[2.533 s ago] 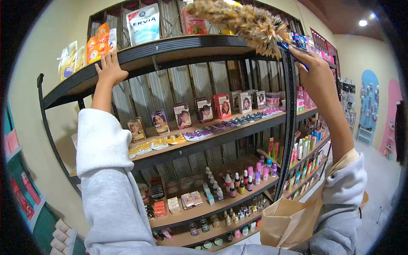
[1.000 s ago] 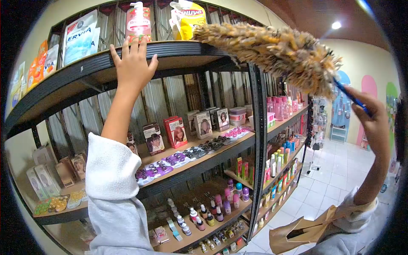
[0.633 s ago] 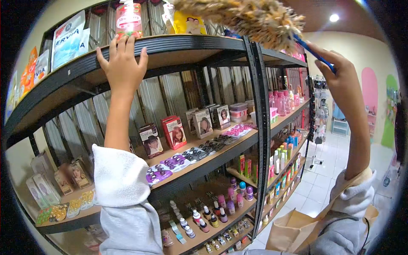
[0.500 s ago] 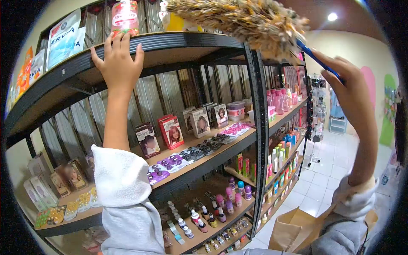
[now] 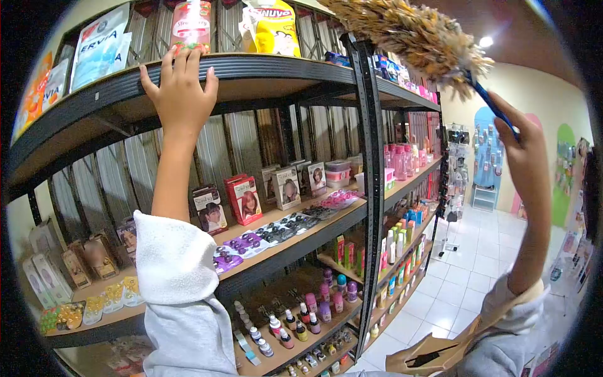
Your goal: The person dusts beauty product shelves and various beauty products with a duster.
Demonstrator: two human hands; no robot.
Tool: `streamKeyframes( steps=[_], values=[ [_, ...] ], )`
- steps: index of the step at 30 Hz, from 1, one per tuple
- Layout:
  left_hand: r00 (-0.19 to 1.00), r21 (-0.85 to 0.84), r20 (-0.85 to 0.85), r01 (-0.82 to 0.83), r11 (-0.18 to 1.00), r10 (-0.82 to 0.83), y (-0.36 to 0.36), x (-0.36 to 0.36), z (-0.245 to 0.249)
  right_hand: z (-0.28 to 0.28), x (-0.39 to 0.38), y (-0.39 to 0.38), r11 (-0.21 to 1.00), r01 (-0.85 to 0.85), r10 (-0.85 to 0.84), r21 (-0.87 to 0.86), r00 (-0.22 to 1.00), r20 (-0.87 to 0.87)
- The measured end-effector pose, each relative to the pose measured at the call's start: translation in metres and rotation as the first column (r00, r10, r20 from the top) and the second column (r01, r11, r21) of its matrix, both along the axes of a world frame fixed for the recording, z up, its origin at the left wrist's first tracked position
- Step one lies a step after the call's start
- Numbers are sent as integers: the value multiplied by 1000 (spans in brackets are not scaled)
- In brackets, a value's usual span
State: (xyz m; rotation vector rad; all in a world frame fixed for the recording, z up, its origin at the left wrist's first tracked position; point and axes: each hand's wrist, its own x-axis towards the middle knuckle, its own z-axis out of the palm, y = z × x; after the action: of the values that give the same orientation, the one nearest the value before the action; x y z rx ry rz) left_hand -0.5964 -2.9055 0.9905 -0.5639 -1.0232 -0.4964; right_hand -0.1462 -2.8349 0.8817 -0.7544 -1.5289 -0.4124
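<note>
My left hand [image 5: 182, 94] rests on the black edge of the top shelf [image 5: 270, 68] with its fingers spread, their tips at the base of a pink strawberry-labelled container [image 5: 191, 28]. In my right hand [image 5: 520, 135], raised at the right, is the blue handle of a feather duster [image 5: 408, 38]. The duster's brown and yellow feathers are up near the top of the black shelf post. A yellow pouch [image 5: 274, 28] stands on the top shelf between the left hand and the duster. Blue and white pouches [image 5: 100, 50] are at the left.
Hair dye boxes [image 5: 244, 198] and carded purple and black items [image 5: 240, 245] are on the middle shelf, with small bottles [image 5: 301, 330] lower down. Pink bottles [image 5: 402, 160] stand on the right rack. A brown paper bag [image 5: 433, 353] is low at the right, above the tiled floor [image 5: 461, 270].
The duster has moved right relative to the top shelf, uncovering the yellow pouch. My right hand is slightly lower and further right in view. My left hand stays on the shelf edge.
</note>
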Motion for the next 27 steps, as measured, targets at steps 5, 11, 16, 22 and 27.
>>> streamKeyframes(
  steps=[5, 11, 16, 22, 27],
  values=[
    [1000, -19, 0, -10, 1000, 10, -2, -1, -1, 6, -29, 36, 986, -163, 164, -17, 986, 23],
    [998, -23, 51, -29, 999, 30, -1, 2, -1, -16, -1, 9, 955, -230, 250, -187, 964, 94],
    [996, 7, 86, -34, 999, 33, 5, 4, -1, -21, 15, -7, 987, -77, 76, -141, 997, -10],
    [996, 14, 66, -53, 999, 52, 6, -1, 0, -26, -2, 6, 985, -173, 173, 12, 983, -58],
    [996, 26, 23, -88, 996, 88, 6, -8, 3, -76, -17, 19, 896, -385, 408, -221, 911, 65]
  ],
)
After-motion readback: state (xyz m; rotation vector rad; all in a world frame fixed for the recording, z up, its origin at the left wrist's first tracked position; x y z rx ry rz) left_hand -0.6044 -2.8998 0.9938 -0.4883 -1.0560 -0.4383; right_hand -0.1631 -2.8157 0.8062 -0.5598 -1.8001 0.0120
